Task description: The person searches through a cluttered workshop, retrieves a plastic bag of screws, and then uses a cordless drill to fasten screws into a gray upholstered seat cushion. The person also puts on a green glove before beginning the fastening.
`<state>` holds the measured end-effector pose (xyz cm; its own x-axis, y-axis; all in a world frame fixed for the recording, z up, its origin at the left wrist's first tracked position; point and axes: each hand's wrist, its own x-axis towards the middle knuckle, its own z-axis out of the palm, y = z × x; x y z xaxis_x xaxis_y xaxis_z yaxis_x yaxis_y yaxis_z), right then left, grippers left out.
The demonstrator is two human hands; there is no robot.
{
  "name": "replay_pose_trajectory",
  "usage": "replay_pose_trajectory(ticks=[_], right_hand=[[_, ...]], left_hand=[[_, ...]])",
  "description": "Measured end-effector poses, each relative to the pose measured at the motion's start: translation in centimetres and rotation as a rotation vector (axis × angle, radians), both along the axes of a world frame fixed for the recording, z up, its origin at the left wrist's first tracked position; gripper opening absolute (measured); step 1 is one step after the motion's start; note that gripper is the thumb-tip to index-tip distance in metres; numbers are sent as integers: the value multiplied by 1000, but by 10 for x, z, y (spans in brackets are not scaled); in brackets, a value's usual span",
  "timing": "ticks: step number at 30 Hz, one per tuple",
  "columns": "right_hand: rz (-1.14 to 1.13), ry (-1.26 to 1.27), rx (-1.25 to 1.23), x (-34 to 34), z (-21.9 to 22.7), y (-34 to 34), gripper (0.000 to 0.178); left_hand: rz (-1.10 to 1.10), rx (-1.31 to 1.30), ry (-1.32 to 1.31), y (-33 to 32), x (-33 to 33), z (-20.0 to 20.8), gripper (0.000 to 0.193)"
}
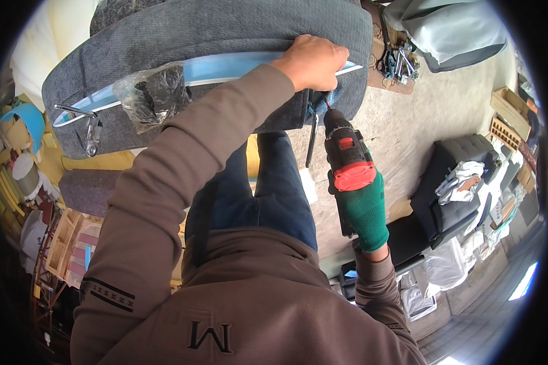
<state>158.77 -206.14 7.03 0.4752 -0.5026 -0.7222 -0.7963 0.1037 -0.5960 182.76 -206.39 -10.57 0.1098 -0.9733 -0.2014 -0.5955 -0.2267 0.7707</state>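
A large grey upholstered piece (225, 33) stretches across the top of the view, with a long light blue and white strip (225, 67) along it. My bare left hand (313, 59) is curled over the strip's right end; whatever its fingers hold is hidden. In a green glove, my right hand (365, 210) grips a black and red cordless drill (350, 158). Its bit points up at the piece's edge just below my left hand, beside a dark metal lever (312, 140). A plastic-wrapped black item (152, 94) lies on the strip, left of my left sleeve.
A shiny metal bracket (91, 131) hangs at the piece's left end. Scissors (383, 58) and several metal parts (405, 66) lie on a brown mat at upper right. Black padded furniture (447, 176) stands to the right. Wooden crates (67, 243) and foam pieces are at left.
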Motion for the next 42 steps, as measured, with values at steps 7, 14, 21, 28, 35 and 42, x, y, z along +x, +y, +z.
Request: replay_pose_trajectory(ticks=[7, 14, 21, 28, 35, 42], right_hand=[[221, 14, -66, 8, 9, -27, 49], [327, 9, -65, 16, 11, -52, 40], [495, -68, -165, 15, 7, -63, 42], [436, -133, -141, 13, -1, -67, 39], [614, -125, -302, -2, -21, -77, 59], [788, -71, -470, -4, -26, -88, 74]], left_hand=[[-10, 107, -26, -7, -7, 1, 33], [-43, 266, 49, -16, -6, 4, 42], [-46, 316, 86, -18, -3, 9, 48], [-16, 300, 89, -17, -5, 7, 47], [12, 306, 100, -17, -7, 5, 46], [60, 223, 105, -15, -8, 1, 32]])
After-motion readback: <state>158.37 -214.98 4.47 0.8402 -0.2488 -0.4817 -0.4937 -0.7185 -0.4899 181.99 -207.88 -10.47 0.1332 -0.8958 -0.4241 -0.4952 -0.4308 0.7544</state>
